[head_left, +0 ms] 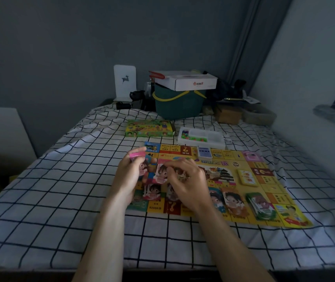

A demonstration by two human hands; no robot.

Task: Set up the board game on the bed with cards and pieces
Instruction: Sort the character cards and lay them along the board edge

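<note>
Two hands, right hand (pixel 185 186) hiding cards (pixel 160 176)

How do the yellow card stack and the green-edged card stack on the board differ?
The yellow card stack lies inside the board's centre field; the green-edged card stack sits on the near border. The yellow stack looks squared and neat; the green-edged one is slanted, with a cartoon figure on top. Neither hand touches either stack.

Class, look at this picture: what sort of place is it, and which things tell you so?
Probably a bedroom: the game board lies on a bed with a checked sheet, a curtain hangs in the far corner, and a green basket stands at the bed's far end.
</note>
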